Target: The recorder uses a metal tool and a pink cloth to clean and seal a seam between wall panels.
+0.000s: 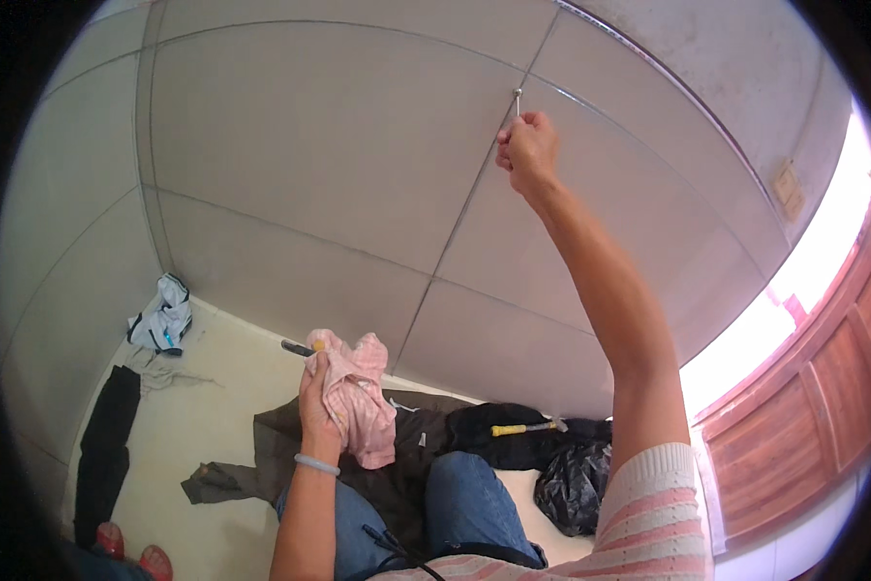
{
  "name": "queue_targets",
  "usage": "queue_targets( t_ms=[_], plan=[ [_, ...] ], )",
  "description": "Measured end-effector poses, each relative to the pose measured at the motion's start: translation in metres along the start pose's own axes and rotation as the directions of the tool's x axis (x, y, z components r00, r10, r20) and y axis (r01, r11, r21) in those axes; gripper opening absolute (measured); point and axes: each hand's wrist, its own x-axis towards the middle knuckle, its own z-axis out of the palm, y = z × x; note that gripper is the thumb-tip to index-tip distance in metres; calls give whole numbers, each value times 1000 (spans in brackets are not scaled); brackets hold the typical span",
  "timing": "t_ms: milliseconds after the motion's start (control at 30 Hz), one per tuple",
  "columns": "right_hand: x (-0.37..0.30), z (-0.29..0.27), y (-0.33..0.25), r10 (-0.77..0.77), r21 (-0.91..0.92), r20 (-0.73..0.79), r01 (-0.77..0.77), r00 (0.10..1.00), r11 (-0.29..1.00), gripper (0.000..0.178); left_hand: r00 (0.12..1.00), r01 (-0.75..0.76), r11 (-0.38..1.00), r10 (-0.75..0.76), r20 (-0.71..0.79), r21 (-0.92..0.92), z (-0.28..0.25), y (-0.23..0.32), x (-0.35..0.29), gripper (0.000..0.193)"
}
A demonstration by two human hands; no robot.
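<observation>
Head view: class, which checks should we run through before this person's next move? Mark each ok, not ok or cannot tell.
1. Pink cloth held in the left hand: ok.
2. Right hand closed at the metal piece: ok; the piece's lower end is hidden by the hand.
3. Metal piece firmly fixed to the wall: cannot tell.
4. Hammer lying down, out of both hands: ok; it lies on black cloth.
5. Floor free of loose cloth: not ok; a brown garment lies by the knees.
</observation>
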Motion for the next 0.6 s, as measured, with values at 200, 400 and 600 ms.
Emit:
queue_targets(
  t_ms=[200,400,600],
  plan=[
    [-18,-6,29,45,21,-5,-45,999,999,13,999,-17,999,18,-36,50,6,1,-5,39],
    [-50,-3,62,187,66,1,-187,982,980,11,999,-38,998,39,-13,43,2,2,-5,40],
    [-74,-10,108,339,100,21,-340,940,935,8,999,-41,998,43,-27,52,11,3,-6,40]
  ],
)
